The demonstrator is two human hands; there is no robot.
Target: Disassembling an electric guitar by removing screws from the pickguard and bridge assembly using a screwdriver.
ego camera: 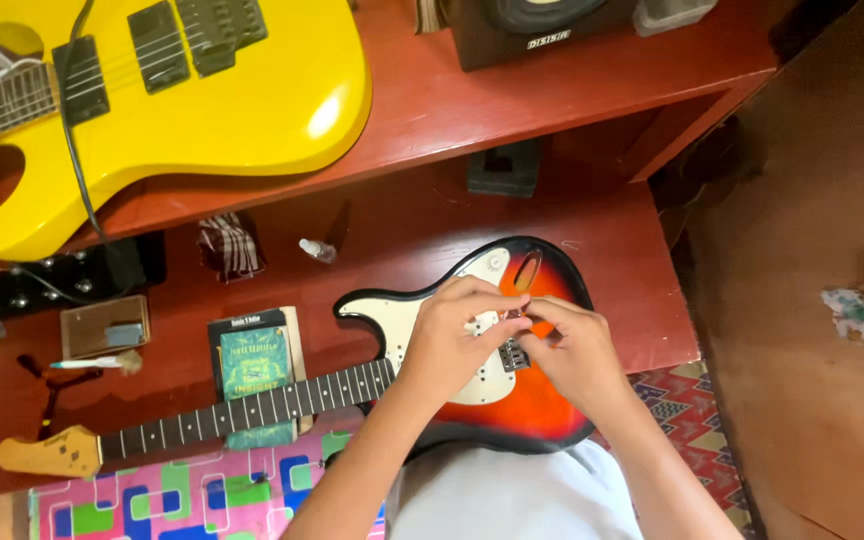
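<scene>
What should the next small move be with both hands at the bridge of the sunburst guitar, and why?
Probably keep the left hand braced on the white pickguard while the right hand makes a small, careful adjustment at the metal bridge. Both hands' fingertips meet right over the bridge, hiding what they pinch, and the sunburst guitar lies flat across the person's lap, so only fine finger motion looks called for.

Bright, even light; glare on the yellow guitar (252, 90); sharp focus.
</scene>
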